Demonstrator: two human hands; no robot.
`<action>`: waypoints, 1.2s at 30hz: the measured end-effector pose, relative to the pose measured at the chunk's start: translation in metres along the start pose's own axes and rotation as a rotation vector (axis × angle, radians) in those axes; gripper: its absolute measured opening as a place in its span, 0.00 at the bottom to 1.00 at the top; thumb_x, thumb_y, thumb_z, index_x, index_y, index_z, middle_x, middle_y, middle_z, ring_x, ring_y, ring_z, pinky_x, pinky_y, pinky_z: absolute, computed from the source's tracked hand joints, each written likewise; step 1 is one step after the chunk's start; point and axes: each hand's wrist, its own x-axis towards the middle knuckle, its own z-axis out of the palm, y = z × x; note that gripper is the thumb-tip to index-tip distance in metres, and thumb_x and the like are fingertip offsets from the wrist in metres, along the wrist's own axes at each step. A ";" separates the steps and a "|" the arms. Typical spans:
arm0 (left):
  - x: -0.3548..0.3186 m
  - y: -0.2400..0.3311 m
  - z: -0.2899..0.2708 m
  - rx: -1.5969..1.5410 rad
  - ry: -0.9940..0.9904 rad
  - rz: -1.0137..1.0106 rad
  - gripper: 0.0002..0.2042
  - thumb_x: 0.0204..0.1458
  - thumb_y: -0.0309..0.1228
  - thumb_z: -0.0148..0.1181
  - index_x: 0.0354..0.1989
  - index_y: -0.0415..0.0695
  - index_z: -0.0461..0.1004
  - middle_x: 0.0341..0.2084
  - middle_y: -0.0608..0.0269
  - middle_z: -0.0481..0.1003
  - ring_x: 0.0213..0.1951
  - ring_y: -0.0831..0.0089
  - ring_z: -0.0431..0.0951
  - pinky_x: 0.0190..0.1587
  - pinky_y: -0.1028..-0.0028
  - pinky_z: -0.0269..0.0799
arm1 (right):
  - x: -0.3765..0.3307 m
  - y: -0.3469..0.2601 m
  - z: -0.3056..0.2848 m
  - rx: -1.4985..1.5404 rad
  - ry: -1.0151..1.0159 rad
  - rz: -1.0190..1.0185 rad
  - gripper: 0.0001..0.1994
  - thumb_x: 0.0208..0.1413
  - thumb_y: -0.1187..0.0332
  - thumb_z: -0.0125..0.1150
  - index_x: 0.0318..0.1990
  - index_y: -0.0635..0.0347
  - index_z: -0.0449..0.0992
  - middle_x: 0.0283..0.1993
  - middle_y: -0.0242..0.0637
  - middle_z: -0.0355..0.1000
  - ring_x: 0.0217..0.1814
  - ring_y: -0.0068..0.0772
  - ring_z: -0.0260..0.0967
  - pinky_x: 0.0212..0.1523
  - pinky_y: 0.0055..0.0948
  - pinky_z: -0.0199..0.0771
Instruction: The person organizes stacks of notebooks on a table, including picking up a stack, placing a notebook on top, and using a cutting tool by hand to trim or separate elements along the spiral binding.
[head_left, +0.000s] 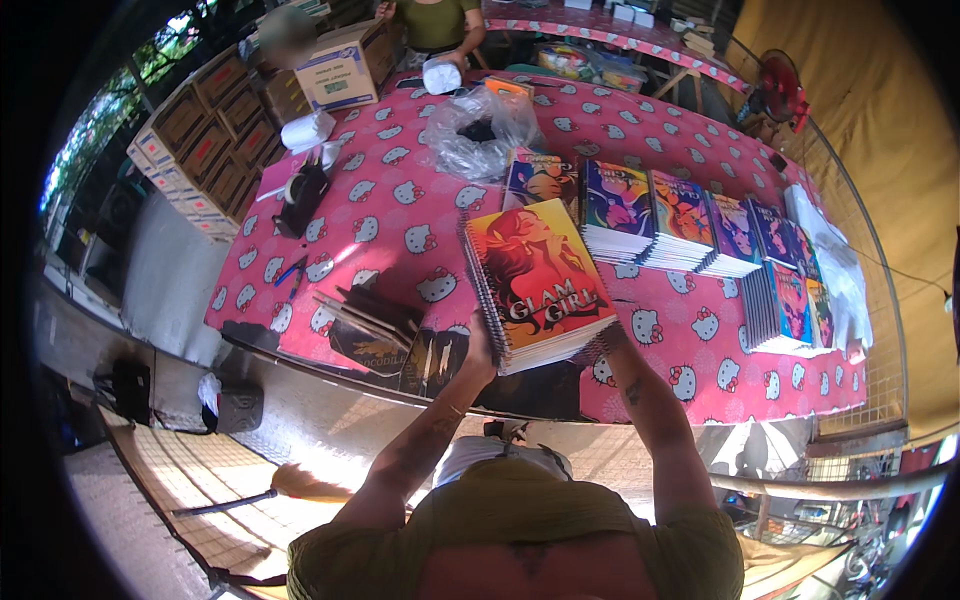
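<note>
Between my two hands is a stack of spiral notebooks [540,270], held over the near edge of the table. Its top cover is yellow, orange and red with a drawn figure. My left hand [483,345] grips the lower left corner by the coil side, and my right hand [617,345] grips the lower right corner; the stack partly hides the fingers of both. Just beyond stand more notebook stacks [618,200] with purple, blue and orange covers. Further stacks [780,305] sit at the right, some with coils facing me.
A pink patterned cloth [380,215] covers the table. On it are a tape dispenser [302,198], blue-handled pliers [291,272], dark flat boards [370,315] and clear plastic bags [480,130]. Cartons [205,140] are piled at the left. Across the table, a person holds a white bundle [441,76].
</note>
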 end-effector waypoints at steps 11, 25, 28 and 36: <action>-0.109 0.053 0.006 1.382 0.197 0.848 0.31 0.56 0.35 0.58 0.66 0.43 0.54 0.63 0.44 0.54 0.64 0.52 0.58 0.64 0.61 0.55 | -0.003 -0.007 -0.041 -0.165 -0.001 0.029 0.33 0.63 0.41 0.39 0.66 0.57 0.59 0.64 0.40 0.63 0.63 0.36 0.63 0.61 0.41 0.64; -0.087 0.314 -0.122 2.406 0.172 0.918 0.18 0.46 0.37 0.64 0.46 0.51 0.70 0.37 0.63 0.75 0.42 0.63 0.77 0.47 0.56 0.71 | -0.010 0.007 -0.063 -0.218 0.086 -0.069 0.32 0.64 0.43 0.40 0.66 0.57 0.59 0.63 0.39 0.63 0.63 0.36 0.63 0.61 0.40 0.64; -0.064 0.353 -0.118 2.220 0.298 1.011 0.17 0.46 0.39 0.65 0.43 0.49 0.70 0.34 0.61 0.73 0.37 0.55 0.77 0.38 0.58 0.74 | -0.027 0.016 -0.079 -0.219 0.130 -0.144 0.31 0.64 0.44 0.40 0.66 0.57 0.59 0.63 0.39 0.64 0.63 0.36 0.63 0.61 0.40 0.64; 0.023 0.444 -0.070 1.939 0.097 1.254 0.13 0.46 0.33 0.65 0.38 0.44 0.72 0.32 0.53 0.74 0.34 0.48 0.76 0.34 0.56 0.71 | -0.130 0.050 -0.018 0.013 1.086 -0.830 0.25 0.64 0.53 0.47 0.64 0.56 0.63 0.58 0.36 0.68 0.60 0.35 0.65 0.60 0.38 0.61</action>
